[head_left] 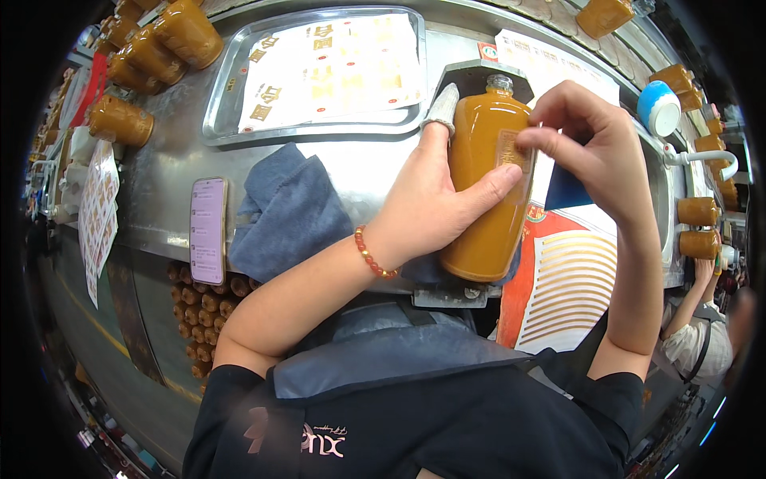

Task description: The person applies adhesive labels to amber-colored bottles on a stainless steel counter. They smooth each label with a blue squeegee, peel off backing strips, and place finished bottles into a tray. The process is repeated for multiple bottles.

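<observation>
An amber-brown glass bottle [472,239] with a clear neck lies tilted in front of me, its neck pointing away. My left hand [427,195] grips it from the left side, thumb across its front; a pale finger cot [444,108] covers one fingertip. On the bottle's front is a clear label [509,152] with gold lettering. At the label's upper right, my right hand [594,144] is closed in a pinch, thumb and forefinger at its edge. A grey holder [517,76] stands behind the bottle's neck, and part of a blue cloth shows beneath its base.
Left of my hands lie a crumpled blue cloth [291,211] and a phone [208,231]. A metal tray [215,120] holds label sheets [335,72]. Orange-and-white strip sheets [570,279] lie at right. More amber bottles [187,36] stand far left; a blue-and-white round container [661,110] stands right.
</observation>
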Demonstrator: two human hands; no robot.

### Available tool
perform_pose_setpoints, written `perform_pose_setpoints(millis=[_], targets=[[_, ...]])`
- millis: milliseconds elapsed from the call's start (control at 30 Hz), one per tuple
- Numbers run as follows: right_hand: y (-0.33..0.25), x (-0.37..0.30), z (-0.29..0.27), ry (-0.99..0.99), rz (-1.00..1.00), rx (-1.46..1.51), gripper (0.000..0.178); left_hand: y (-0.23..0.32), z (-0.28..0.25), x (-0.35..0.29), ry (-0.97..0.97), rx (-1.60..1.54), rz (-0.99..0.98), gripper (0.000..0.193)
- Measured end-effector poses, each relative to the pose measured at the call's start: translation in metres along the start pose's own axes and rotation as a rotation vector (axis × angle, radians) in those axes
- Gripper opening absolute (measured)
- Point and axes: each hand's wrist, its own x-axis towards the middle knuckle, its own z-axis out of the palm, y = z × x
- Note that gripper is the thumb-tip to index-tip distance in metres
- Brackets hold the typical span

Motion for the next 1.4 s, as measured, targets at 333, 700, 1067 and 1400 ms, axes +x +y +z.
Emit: perform_pose_setpoints(millis=[333,700,1067,1400], targets=[[0.015,-0.045,0.053,0.044,0.333,0.871,0.078,0.002,-0.004,0.01,0.021,-0.049,-0.043,0.07],[0.01,-0.048,0.055,0.066,0.36,0.895,0.076,0.002,-0.007,0.01,0.037,0.001,-0.059,0.07],[0.017,-0.048,0.052,0.052,0.384,0.935,0.071,0.014,-0.012,0.009,-0.048,-0.034,-0.172,0.069],[0.01,-0.046,0.053,0.074,0.402,0.957,0.074,0.006,-0.008,0.008,-0.013,-0.014,-0.08,0.076]])
